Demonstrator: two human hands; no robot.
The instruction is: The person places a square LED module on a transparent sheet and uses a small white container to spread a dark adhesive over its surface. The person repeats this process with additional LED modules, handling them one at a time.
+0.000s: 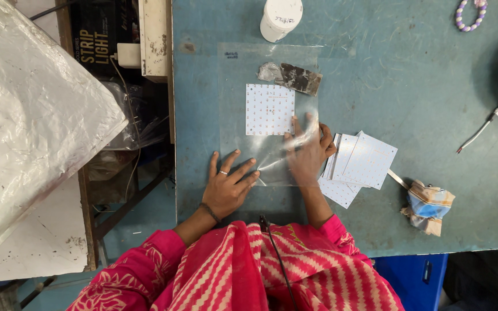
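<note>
Two bare hands are flat on a clear plastic sheet (243, 75) that lies on a blue-green desk (422, 86), close to its left edge. The left hand (227, 185) lies palm down with fingers spread, pressing the sheet's near-left part, so it's open and not gripping anything. The right hand (308, 151) is under or tucked into the plastic near the sheet's right edge, fingers stretched toward a white square circuit board (270, 109) dotted with tiny parts; honestly can't tell whether it pinches anything, the plastic glare blurs it. That board sits under the sheet, roughly mid-desk, with the right fingertips touching its near-right corner.

Just beside the right hand, toward the right, there's a loose stack of white boards (359, 162), fanned out. A dirty scraper-like scrap (293, 77) lies at the far edge of the sheet, and a white jar (280, 18) stands at the desk's far edge. A wadded blue-and-tan cloth (427, 205) sits near the near edge, right of the stack. A bead bracelet (471, 15) is at the far right corner.
</note>
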